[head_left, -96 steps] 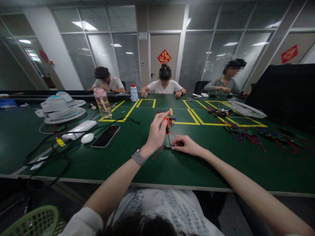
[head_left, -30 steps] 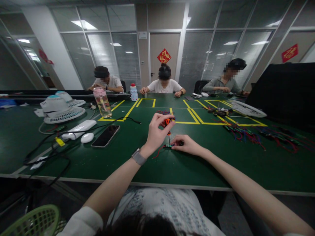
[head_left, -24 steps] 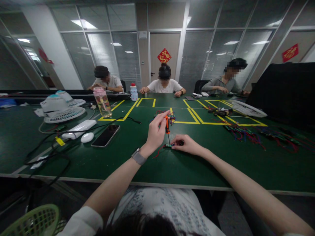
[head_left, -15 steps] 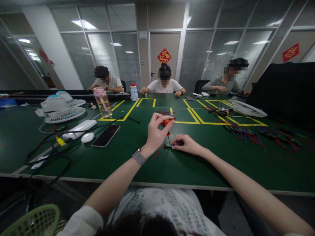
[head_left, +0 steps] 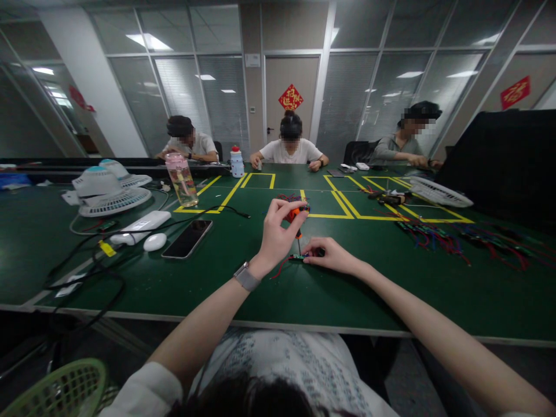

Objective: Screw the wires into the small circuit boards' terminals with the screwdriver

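Note:
My left hand is closed round the orange and black handle of a screwdriver, which stands upright with its shaft pointing down. The tip meets a small green circuit board on the table; the exact contact spot is too small to make out. Pinching the board's right end, my right hand rests low on the table with the fingertips together. A red wire trails from the board's left side. Behind my left hand lies a bunch of red and blue wires, partly covered by the fingers.
On the left are a phone, a white mouse-like case, a power strip, black cables, fans and a pink-lidded bottle. Wired boards lie to the right, near pliers. Three people sit opposite.
Both my hands stay almost in place, with the screwdriver still upright on the board; its handle looks slightly turned. The person at the far right has reached an arm forward.

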`<state>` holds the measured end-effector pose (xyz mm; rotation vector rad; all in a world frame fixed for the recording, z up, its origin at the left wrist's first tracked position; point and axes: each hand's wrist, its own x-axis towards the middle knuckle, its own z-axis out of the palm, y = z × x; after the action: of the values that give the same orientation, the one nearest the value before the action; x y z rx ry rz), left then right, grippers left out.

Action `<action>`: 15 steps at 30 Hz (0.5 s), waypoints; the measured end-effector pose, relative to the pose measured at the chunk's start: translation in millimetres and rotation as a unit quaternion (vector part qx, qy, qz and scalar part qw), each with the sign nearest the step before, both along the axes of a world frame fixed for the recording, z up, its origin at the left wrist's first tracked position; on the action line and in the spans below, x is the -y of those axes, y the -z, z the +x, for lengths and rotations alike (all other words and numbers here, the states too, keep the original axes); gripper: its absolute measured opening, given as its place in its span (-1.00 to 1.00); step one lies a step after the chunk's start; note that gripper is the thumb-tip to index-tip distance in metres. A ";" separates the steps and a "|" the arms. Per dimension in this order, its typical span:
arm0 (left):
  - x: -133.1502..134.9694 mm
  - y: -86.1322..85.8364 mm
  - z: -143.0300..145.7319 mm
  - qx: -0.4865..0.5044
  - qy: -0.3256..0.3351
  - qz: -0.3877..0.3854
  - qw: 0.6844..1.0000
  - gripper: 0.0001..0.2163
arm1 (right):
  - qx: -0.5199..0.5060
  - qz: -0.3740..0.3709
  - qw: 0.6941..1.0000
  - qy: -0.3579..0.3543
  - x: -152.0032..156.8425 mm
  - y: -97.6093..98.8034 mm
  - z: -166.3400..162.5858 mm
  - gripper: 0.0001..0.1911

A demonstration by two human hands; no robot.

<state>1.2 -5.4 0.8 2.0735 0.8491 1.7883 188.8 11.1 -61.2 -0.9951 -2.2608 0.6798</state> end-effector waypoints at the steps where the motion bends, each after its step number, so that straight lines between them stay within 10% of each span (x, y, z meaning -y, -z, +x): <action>1: -0.7 0.3 -0.6 -0.005 0.004 -0.001 1.000 -0.76 | -0.001 0.000 1.000 0.000 -0.1 0.2 0.0 -0.74; 15: 2.0 -0.9 -0.1 -0.008 0.010 0.006 1.000 -0.80 | -0.004 0.001 1.000 -0.002 -1.3 2.0 0.6 -0.76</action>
<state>1.1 -7.4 1.7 2.0992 0.8210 1.7727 189.3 12.4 -63.2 -0.9859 -2.2565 0.6812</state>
